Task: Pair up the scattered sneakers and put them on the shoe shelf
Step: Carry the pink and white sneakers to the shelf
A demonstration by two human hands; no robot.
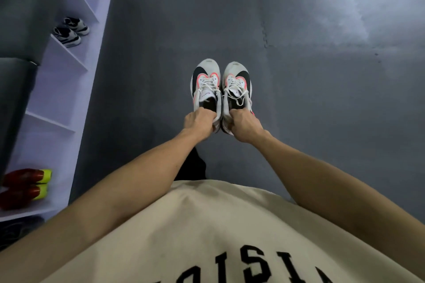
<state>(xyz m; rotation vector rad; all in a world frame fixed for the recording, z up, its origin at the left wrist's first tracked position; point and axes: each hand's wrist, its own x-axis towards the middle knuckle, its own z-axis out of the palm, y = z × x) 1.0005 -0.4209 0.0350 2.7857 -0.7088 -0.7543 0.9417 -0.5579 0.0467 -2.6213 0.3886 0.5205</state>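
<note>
The white shoe shelf (pixel 69 89) at the left holds a black-and-white pair of sneakers (pixel 71 30) in an upper compartment and a red pair with yellow-green heels (pixel 25 185) in a lower one (the compartments between are bare board). Out over the grey matte floor (pixel 299 64), the left hand (pixel 200 123) is closed on the heel of the left sneaker (pixel 205 85) and the right hand (pixel 245 125) on the heel of the right sneaker (pixel 238 86): rounded, white with black and pink panels, laced, side by side and touching.
</note>
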